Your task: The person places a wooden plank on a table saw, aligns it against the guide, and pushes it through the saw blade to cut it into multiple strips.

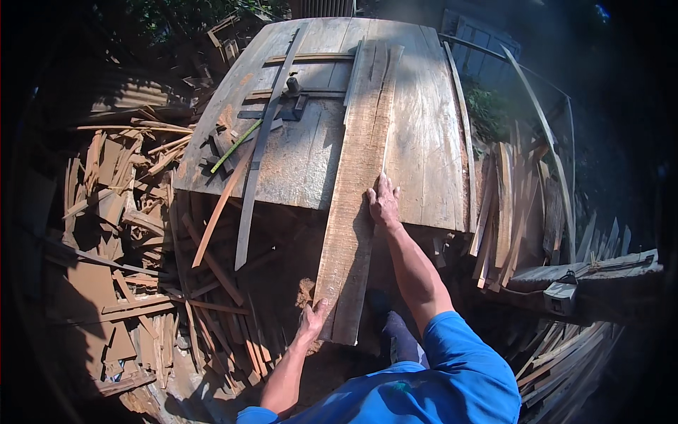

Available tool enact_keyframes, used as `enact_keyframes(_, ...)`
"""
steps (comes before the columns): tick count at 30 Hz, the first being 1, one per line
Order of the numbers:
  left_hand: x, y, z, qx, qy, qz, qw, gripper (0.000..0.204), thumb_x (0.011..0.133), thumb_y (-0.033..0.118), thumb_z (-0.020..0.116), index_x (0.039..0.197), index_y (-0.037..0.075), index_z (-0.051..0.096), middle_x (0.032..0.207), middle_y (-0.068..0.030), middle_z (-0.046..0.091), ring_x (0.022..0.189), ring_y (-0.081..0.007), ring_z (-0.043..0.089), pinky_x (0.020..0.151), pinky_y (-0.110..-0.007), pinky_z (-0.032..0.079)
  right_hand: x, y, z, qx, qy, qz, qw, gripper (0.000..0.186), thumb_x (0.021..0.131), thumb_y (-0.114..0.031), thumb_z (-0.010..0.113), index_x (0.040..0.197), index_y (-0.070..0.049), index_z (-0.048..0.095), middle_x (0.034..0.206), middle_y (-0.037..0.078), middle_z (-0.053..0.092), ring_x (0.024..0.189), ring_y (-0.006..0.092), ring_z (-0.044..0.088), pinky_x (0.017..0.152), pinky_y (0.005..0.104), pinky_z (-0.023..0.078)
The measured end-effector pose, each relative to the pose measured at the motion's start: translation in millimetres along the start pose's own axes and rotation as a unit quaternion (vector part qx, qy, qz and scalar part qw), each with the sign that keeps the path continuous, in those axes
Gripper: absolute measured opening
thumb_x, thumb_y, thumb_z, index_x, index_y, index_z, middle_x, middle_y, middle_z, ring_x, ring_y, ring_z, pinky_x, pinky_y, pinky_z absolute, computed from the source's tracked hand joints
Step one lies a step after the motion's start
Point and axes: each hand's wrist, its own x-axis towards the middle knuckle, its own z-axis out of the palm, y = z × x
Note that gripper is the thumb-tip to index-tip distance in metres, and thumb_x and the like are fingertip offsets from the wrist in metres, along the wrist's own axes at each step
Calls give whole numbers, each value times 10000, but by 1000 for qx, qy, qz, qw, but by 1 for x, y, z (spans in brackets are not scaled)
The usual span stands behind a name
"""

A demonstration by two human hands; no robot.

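A long rough-sawn wooden plank (pixel 354 169) lies lengthwise on the worktable (pixel 424 127), its near end jutting out past the table's front edge toward me. My left hand (pixel 311 322) is closed on the left corner of that near end, thumb on top and the other fingers hidden by the wood. Farther up, my right hand (pixel 385 203) rests on the plank's right edge with fingers stretched and apart. A second board (pixel 347 318) shows along the right side of the near end, partly in shadow.
A dark metal guide or strip (pixel 263 148) crosses the table's left side, beside a black clamp-like fixture (pixel 293 102) and a yellow-green tape or rule (pixel 236 146). Wood offcuts (pixel 134 205) pile up at left, and upright slats (pixel 505 205) lean at right.
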Motion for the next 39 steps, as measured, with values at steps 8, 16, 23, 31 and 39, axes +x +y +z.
enact_keyframes(8,13,16,-4,-34,-40,-3,999,928,899,715,482,1118,-186,503,1082,-435,573,1078,-522,580,878,-514,477,22,7,6,-9,1,-2,1000,678,986,-342,476,1522,5,250,1558,200,326,1472,332,254,1213,505,101)
enact_keyframes(16,28,29,-3,-89,-58,-23,994,1009,899,716,483,1242,-230,419,1264,-459,476,1246,-504,490,997,-491,431,42,13,11,-4,12,-4,1000,675,983,-346,482,1518,4,265,1558,192,329,1464,331,274,1208,513,126)
enact_keyframes(23,40,41,-3,-95,-52,-42,993,1028,894,716,496,1263,-239,414,1276,-450,477,1251,-490,495,1009,-476,433,60,15,12,-27,16,-10,999,673,982,-346,480,1520,-3,267,1558,179,336,1464,326,274,1207,511,130)
enact_keyframes(31,62,48,5,-101,-51,-53,992,901,946,590,532,1329,-215,403,1342,-377,486,1271,-423,505,1025,-437,443,82,20,13,-28,16,-10,999,668,983,-345,471,1522,-7,265,1556,176,341,1465,326,273,1209,500,130)
enact_keyframes(39,73,58,4,-99,-42,-20,994,1123,882,739,481,1317,-285,318,1344,-466,406,1325,-494,420,1086,-448,387,99,22,13,-35,14,-3,999,667,985,-351,466,1520,-7,268,1554,180,344,1464,327,274,1210,491,135)
